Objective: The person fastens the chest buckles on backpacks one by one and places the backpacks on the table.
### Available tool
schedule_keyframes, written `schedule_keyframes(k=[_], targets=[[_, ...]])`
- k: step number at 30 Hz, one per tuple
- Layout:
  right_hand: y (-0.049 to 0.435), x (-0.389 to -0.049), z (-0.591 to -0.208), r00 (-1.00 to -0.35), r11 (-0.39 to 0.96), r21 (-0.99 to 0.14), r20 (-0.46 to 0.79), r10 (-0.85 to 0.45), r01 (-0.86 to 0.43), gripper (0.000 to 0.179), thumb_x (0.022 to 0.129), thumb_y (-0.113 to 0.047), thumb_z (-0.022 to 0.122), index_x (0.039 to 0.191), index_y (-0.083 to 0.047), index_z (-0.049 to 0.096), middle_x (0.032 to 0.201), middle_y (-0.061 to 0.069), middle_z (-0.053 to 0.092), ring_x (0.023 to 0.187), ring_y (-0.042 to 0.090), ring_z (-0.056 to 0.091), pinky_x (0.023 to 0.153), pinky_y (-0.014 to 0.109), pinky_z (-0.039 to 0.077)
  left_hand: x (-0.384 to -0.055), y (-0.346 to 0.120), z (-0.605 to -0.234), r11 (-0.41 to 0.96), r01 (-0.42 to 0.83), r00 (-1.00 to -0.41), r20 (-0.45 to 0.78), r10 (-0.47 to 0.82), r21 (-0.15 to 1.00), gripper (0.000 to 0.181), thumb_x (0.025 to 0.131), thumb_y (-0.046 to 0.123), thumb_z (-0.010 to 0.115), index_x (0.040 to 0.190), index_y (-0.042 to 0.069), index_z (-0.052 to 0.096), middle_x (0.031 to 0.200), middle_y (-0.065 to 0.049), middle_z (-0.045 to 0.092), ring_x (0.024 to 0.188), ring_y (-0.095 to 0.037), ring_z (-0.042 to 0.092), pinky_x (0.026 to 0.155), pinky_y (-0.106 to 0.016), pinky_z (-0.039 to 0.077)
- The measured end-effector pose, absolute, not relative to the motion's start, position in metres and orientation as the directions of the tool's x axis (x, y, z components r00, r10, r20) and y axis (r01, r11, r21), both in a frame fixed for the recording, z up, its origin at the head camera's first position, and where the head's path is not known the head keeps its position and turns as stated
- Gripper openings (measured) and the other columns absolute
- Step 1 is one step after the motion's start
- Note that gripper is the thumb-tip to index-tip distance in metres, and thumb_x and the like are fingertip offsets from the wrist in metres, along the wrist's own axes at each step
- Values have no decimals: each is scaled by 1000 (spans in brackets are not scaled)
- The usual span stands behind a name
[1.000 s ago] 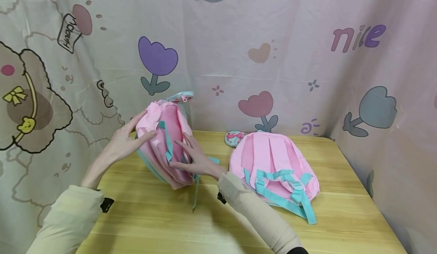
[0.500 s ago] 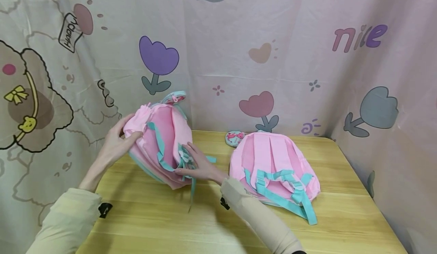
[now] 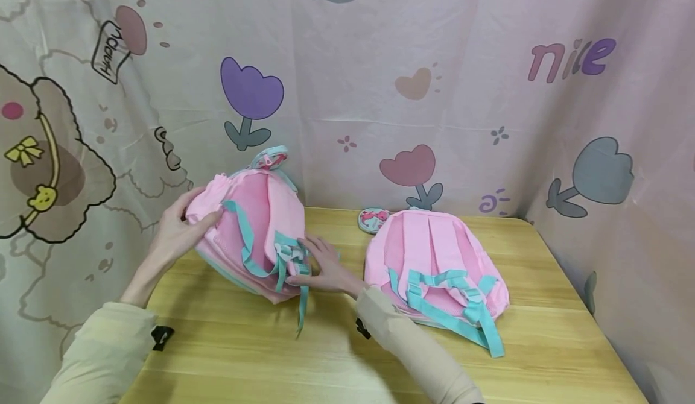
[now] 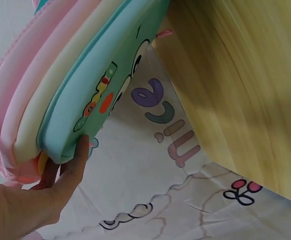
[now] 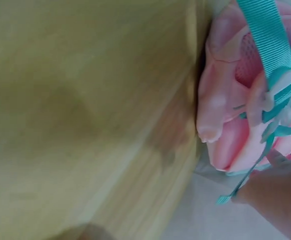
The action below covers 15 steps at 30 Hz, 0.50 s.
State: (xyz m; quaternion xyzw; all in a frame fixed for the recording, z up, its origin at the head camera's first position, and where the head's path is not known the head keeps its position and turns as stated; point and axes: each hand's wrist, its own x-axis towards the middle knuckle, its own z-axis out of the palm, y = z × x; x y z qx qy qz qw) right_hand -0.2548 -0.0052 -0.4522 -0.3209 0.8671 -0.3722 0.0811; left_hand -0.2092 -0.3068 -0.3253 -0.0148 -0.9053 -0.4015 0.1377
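Observation:
A pink backpack [image 3: 254, 202] stands tilted on the left part of the table, its strap side toward me. My left hand [image 3: 176, 232] grips its upper left edge, thumb on the strap side. In the left wrist view, the left fingers [image 4: 73, 172] curl against the mint front panel [image 4: 80, 90], which bears a cartoon print. My right hand [image 3: 328, 268] holds the lower right side, by the turquoise straps and pale buckles [image 5: 285, 90]. A loose turquoise strap end [image 3: 303, 313] dangles below that hand. Some of the right fingers are cut off in the right wrist view.
A second pink backpack [image 3: 434, 241] lies strap side up on the right of the wooden table [image 3: 554, 325]. At its upper left lies a small round printed pouch [image 3: 372, 220]. A printed curtain [image 3: 347, 60] hangs behind the table and at both sides.
The left backpack has swung left and turned so more of its strap side shows. My left hand moved left and slightly down with it. My right hand stays at the lower right side, shifting slightly rightward.

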Motion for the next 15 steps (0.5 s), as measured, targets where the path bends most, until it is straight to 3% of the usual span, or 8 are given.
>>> schedule_keyframes(k=[8,15], targets=[[1,-254,-464,-820,549,-713,64,-569,-436,92,88,-46,74,161,-19,26,161,12,34,151,35,21,122,58,27,-206,-319,-337,667,110,-978,202,-61,737,78,96,35,67,158,8,30,148,-30,46,96,9,44,75,-7,40],[11,-255,-471,-834,517,-739,110,-540,-432,84,88,-41,75,157,-17,35,158,17,38,146,37,29,119,60,31,-207,-328,-359,574,126,-991,131,33,809,80,99,24,64,160,1,17,143,-35,43,90,11,51,74,-11,50]])
